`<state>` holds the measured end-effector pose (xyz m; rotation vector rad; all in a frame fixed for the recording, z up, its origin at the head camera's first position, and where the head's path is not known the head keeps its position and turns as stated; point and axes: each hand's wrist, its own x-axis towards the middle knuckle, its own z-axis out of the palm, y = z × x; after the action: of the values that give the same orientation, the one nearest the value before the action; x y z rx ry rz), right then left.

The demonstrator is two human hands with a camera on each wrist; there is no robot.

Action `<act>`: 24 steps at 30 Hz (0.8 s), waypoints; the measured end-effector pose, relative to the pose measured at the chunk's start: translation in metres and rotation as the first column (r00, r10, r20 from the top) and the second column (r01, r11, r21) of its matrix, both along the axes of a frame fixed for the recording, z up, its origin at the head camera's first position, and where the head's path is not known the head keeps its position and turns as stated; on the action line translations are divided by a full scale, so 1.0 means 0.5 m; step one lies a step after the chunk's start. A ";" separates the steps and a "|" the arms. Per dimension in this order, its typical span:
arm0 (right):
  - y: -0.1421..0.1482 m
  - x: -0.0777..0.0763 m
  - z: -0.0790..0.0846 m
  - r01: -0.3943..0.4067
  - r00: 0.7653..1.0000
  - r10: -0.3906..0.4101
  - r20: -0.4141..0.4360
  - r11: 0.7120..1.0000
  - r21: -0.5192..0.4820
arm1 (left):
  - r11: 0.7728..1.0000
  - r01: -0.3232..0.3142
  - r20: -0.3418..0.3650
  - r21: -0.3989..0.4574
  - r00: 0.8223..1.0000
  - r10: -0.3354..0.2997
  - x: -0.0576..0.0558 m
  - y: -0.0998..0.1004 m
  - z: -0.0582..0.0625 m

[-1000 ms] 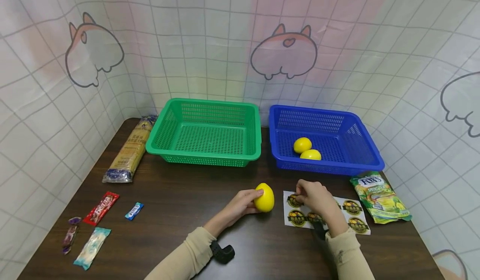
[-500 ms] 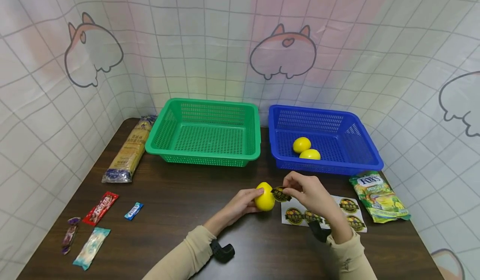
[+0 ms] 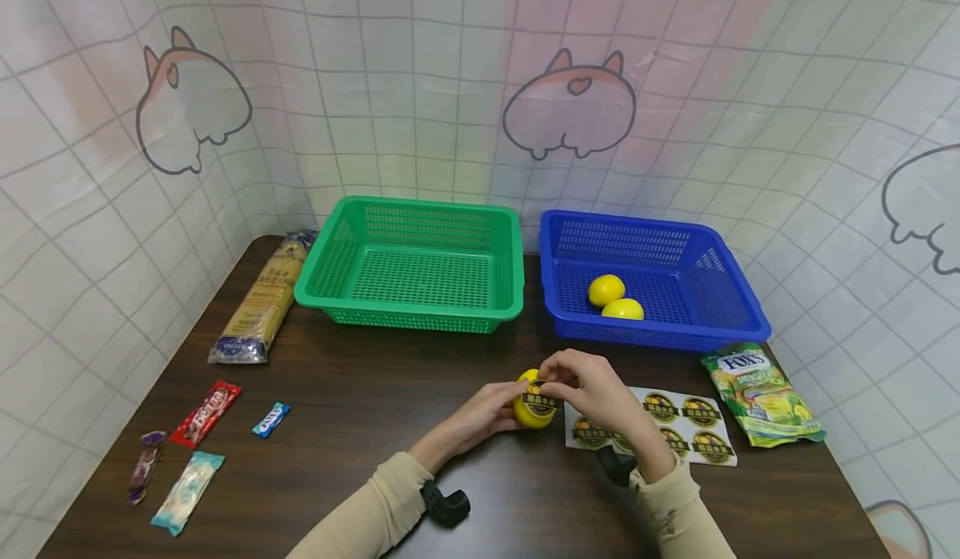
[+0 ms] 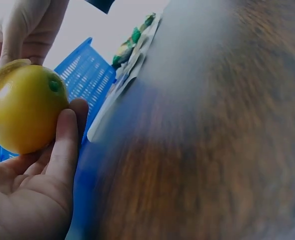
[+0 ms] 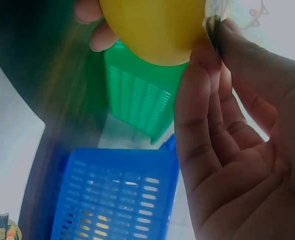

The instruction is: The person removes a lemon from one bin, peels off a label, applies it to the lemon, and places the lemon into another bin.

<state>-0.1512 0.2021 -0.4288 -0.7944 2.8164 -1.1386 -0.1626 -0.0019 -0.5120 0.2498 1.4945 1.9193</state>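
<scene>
WHERE THE LEFT HAND HOLDS A LEMON, THE RIGHT HAND PINCHES A ROUND STICKER AT ITS SURFACE

As seen from the head camera, the lemon is held above the table, in front of the gap between the two baskets. Its skin is bright yellow, smooth and glossy, with a green spot at one end in the left wrist view. The left hand's grip is narrow, thumb and fingers around the fruit. The right hand's grip is narrower: thumb and index finger pinch the edge of the sticker, which is black and gold with Chinese characters across a band. The sticker overlaps the lemon; how much of it adheres cannot be told.

The table is dark brown with wood grain. A white sticker sheet lies partly beneath the right hand, bearing further round stickers. Beside it lies a green Fox's candy bag. A blue basket contains a pair of yellow fruits; a green basket stands to its left, next to a long packet with blue ends. At the left are a red wrapper, a small blue wrapper, a purple-ended sweet and a teal wrapper. Pale grid-patterned cloth with cartoon animal rears encloses the table.
</scene>
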 end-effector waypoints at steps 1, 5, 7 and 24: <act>-0.001 0.000 -0.002 0.003 1.000 -0.003 -0.004 1.000 -0.003 | 1.000 0.000 0.000 0.002 1.000 0.000 0.000 0.000 0.000; -0.006 0.001 -0.009 0.022 1.000 -0.022 -0.017 1.000 -0.005 | 1.000 0.011 -0.008 0.008 1.000 -0.010 0.003 -0.002 0.003; -0.007 0.002 -0.014 0.036 0.999 -0.036 -0.029 0.999 0.002 | 1.000 0.024 -0.026 0.003 0.999 -0.024 0.003 -0.003 0.004; -0.009 0.007 -0.038 0.114 0.903 -0.029 0.428 0.978 -0.174 | 0.999 0.038 -0.104 0.012 0.994 -0.037 0.004 -0.014 0.013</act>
<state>-0.1478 0.1973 -0.4479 -0.3833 2.4161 -1.4158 -0.1607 -0.0090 -0.5053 0.3863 1.5328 1.9131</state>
